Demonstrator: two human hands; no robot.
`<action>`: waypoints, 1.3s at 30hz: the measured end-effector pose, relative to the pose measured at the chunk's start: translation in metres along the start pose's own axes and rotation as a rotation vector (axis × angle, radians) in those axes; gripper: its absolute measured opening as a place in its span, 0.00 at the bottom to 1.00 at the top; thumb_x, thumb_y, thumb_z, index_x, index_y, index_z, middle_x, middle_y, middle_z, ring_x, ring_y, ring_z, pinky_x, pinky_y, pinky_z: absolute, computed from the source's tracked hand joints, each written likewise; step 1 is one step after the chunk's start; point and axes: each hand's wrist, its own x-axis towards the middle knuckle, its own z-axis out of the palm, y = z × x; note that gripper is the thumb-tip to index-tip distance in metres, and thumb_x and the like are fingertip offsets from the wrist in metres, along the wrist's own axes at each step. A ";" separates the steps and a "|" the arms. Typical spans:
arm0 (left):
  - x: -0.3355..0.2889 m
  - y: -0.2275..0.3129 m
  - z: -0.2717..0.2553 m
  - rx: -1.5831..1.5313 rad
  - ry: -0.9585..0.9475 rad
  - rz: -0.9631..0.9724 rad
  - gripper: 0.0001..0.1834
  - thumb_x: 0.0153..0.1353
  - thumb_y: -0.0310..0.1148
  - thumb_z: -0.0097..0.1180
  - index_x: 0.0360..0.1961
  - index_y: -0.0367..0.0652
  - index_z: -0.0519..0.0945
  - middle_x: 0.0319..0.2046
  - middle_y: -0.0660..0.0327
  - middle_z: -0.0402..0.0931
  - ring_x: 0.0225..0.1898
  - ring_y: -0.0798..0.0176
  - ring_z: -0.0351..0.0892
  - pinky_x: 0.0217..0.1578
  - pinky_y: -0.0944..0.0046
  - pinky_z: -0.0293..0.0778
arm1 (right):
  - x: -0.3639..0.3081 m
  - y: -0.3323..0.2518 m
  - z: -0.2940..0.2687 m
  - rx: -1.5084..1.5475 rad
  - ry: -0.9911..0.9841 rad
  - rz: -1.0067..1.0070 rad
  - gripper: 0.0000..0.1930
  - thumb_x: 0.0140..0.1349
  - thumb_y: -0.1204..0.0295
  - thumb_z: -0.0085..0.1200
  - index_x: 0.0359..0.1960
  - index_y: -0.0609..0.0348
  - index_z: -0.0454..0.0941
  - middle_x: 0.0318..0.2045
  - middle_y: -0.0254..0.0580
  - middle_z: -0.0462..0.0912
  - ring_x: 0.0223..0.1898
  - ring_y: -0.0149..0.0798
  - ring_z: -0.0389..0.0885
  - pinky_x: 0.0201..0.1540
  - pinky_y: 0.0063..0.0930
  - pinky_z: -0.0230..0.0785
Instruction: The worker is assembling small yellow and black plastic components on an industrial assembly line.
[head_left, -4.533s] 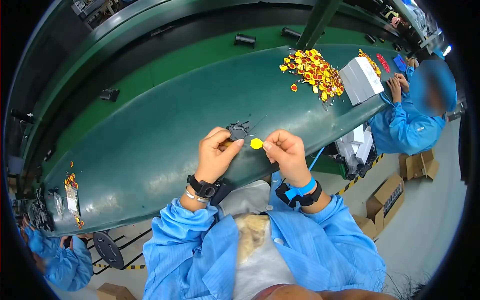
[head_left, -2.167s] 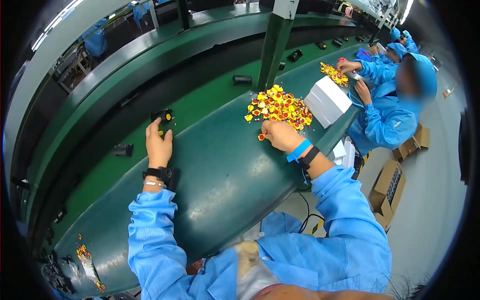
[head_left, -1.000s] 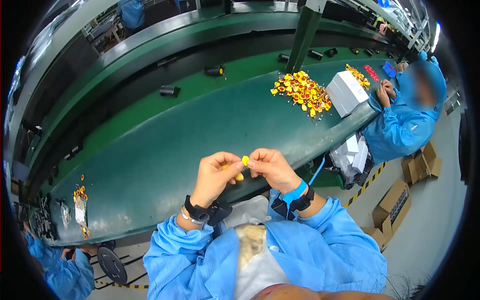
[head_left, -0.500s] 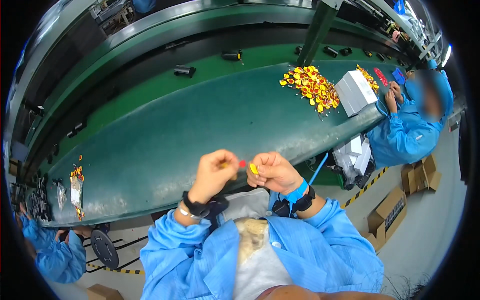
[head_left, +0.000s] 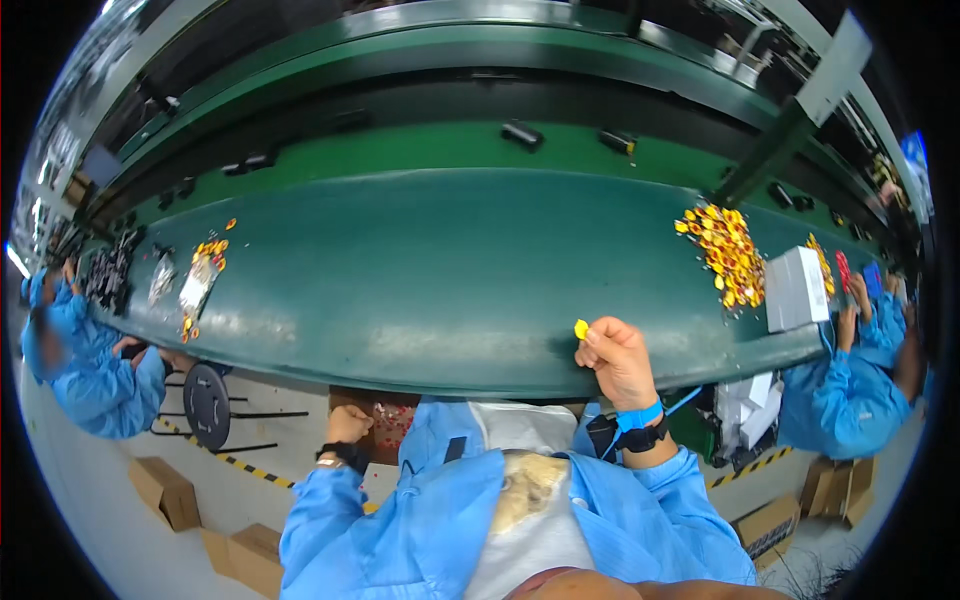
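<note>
My right hand (head_left: 622, 368) is raised over the near edge of the green worktop (head_left: 430, 280). It pinches a small yellow piece (head_left: 581, 329) between thumb and fingertips. Down below the worktop edge, on the left, my left hand (head_left: 348, 424) is closed, its fingers curled. Whether anything is in it is hidden. Beside that hand, under the worktop, stands a brown box (head_left: 384, 452) with many small red bits (head_left: 394, 420) in it.
A pile of yellow-and-red pieces (head_left: 728, 255) lies at the right, beside a white box (head_left: 796, 288). On the left are a plastic bag (head_left: 198, 284), more pieces and black parts (head_left: 112, 268). Co-workers in blue sit at both ends. A round stool (head_left: 210, 407) stands at left.
My left hand has gone from beside the right hand, near a red bit, down left to the box. The right hand keeps the yellow piece, now farther right. The view has turned left.
</note>
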 end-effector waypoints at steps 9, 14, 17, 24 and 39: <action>0.043 -0.055 0.060 0.495 0.074 -0.091 0.31 0.48 0.48 0.61 0.54 0.50 0.75 0.51 0.50 0.74 0.62 0.49 0.61 0.57 0.54 0.63 | 0.007 -0.003 -0.018 0.465 -0.155 0.063 0.08 0.64 0.68 0.48 0.29 0.56 0.70 0.19 0.30 0.65 0.24 0.30 0.63 0.31 0.27 0.57; 0.067 -0.046 0.054 0.214 0.264 0.008 0.20 0.49 0.41 0.62 0.38 0.36 0.81 0.34 0.48 0.81 0.38 0.47 0.80 0.42 0.56 0.74 | 0.016 -0.001 -0.016 0.657 -0.161 0.141 0.09 0.65 0.66 0.46 0.30 0.57 0.71 0.19 0.30 0.65 0.24 0.29 0.62 0.31 0.26 0.57; 0.074 -0.056 0.051 0.228 0.261 -0.053 0.17 0.52 0.42 0.58 0.24 0.34 0.82 0.27 0.46 0.80 0.32 0.44 0.80 0.36 0.53 0.75 | 0.017 0.002 -0.015 0.650 -0.149 0.139 0.10 0.65 0.66 0.46 0.29 0.56 0.71 0.19 0.29 0.64 0.23 0.29 0.61 0.31 0.26 0.56; 0.029 -0.019 0.057 0.463 0.046 -0.396 0.41 0.51 0.38 0.63 0.65 0.69 0.58 0.70 0.56 0.37 0.67 0.45 0.48 0.58 0.44 0.60 | 0.013 0.006 -0.016 0.638 -0.097 0.149 0.09 0.65 0.66 0.46 0.29 0.56 0.69 0.19 0.29 0.63 0.23 0.29 0.59 0.31 0.26 0.56; 0.021 -0.057 0.026 0.405 0.317 -0.078 0.34 0.46 0.30 0.59 0.59 0.51 0.69 0.62 0.45 0.60 0.60 0.42 0.62 0.58 0.54 0.63 | 0.018 0.009 -0.024 0.404 0.018 0.035 0.07 0.65 0.68 0.46 0.30 0.56 0.71 0.19 0.30 0.66 0.22 0.30 0.62 0.29 0.28 0.59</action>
